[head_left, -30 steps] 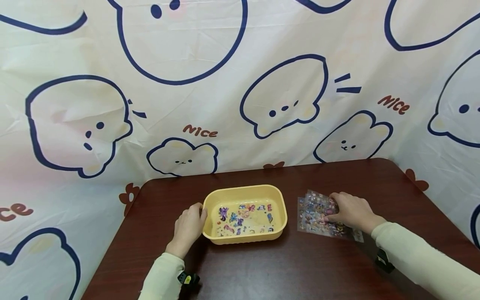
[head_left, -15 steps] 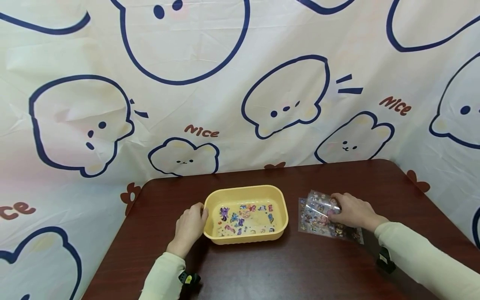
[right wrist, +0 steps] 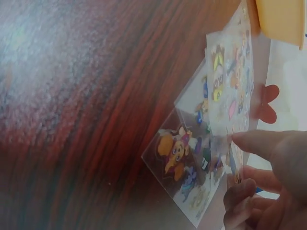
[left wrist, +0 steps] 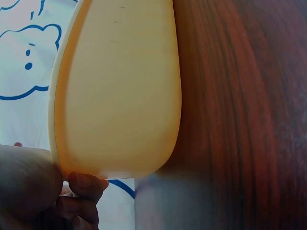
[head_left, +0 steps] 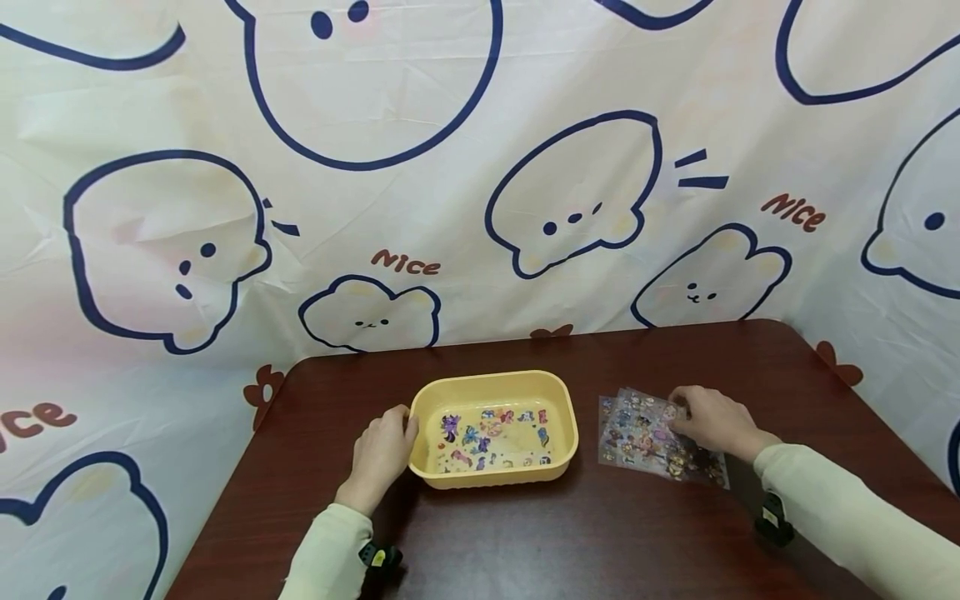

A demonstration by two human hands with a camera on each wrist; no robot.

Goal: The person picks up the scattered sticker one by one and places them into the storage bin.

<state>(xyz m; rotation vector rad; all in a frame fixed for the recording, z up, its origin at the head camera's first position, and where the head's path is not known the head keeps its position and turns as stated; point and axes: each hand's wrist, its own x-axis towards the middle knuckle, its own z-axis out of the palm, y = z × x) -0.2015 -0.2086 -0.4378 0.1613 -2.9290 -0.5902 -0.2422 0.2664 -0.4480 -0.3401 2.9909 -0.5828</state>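
Toward the surface's (head_left: pixel 570 550) right edge, my right hand (head_left: pixel 717 423) pinches a sticker sheet (head_left: pixel 643 425).
Likely light and bendy, best held edgewise; my left hand (head_left: pixel 380 454) grips the basin (head_left: pixel 495 477) rim.

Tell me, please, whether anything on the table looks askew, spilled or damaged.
Only the clear sticker sheets, right of the yellow tray in the head view, look slightly askew: they overlap unevenly, their edges out of line. The tray sits upright, and I see no spill or damage.
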